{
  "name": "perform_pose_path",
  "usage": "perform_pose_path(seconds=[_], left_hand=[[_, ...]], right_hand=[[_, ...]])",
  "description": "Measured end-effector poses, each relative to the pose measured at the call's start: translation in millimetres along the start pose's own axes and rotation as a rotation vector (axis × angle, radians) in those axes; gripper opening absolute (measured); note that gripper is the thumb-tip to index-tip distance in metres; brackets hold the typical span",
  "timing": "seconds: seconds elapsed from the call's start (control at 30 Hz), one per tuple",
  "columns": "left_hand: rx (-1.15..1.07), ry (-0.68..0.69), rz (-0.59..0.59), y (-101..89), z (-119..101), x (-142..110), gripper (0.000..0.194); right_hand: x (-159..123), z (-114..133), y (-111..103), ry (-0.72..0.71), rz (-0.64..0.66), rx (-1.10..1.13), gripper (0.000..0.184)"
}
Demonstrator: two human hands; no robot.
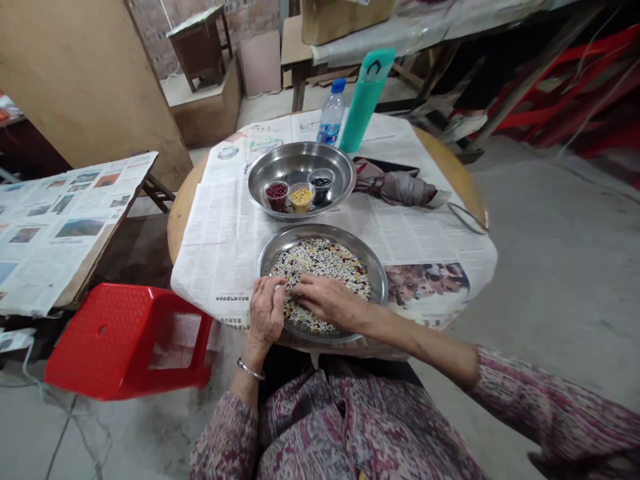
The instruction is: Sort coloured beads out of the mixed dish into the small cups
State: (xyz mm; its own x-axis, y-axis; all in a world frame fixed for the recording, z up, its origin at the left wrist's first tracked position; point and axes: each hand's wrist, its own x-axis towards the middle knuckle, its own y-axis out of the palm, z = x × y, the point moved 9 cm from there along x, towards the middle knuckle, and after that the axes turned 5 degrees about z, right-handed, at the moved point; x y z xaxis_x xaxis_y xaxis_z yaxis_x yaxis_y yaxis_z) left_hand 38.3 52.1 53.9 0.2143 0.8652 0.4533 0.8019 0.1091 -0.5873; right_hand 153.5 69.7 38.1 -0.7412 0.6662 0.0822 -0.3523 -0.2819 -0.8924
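A shallow steel basin (381, 267) sits near the table's front edge, holding a spread layer of white grains mixed with dark red, yellow and black beans (330, 261). My left hand (266, 310) lies at the basin's left rim, its fingers bent and close together; whatever they hold is hidden. Over the grains, my right hand (327, 301) reaches down with its fingertips drawn together among the beans. Anything between them is too small to name. Behind stands a second steel basin (260, 157) with three clear cups: red beans (277, 193), yellow beans (301, 197) and black beans (321, 183).
Newspaper (210, 247) covers the round table. A water bottle (332, 113), a tall turquoise container (367, 100) and a folded umbrella (400, 187) stand or lie behind and right of the basins. A red stool (110, 340) is at the left.
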Motion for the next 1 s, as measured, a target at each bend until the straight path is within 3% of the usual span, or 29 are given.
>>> perform_pose_path(seconds=[0.17,0.33,0.53,0.67,0.73,0.87,1.0], left_hand=[[-0.045,-0.054,-0.023,-0.9,11,-4,0.036],[-0.046,-0.058,-0.011,-0.9,11,-3,0.037],[-0.038,-0.047,0.002,-0.4,7,-2,0.035],[-0.047,-0.056,0.006,0.4,8,-2,0.034],[-0.045,-0.057,0.011,0.4,9,-1,0.035],[-0.042,-0.066,0.021,0.0,9,-1,0.035],[-0.051,-0.073,0.01,-0.5,10,-1,0.036]], right_hand=[[20,30,7,-0.201,-0.022,-0.096,0.02],[37,-8,-11,-0.043,0.018,-0.245,0.019],[-21,-53,-49,0.181,-0.028,-0.348,0.017],[-50,-62,-38,0.275,-0.04,-0.25,0.038],[-45,-60,-27,0.268,-0.065,-0.126,0.032],[-7,-44,-14,0.184,-0.147,0.142,0.026],[31,-15,-12,0.037,-0.129,0.122,0.024]])
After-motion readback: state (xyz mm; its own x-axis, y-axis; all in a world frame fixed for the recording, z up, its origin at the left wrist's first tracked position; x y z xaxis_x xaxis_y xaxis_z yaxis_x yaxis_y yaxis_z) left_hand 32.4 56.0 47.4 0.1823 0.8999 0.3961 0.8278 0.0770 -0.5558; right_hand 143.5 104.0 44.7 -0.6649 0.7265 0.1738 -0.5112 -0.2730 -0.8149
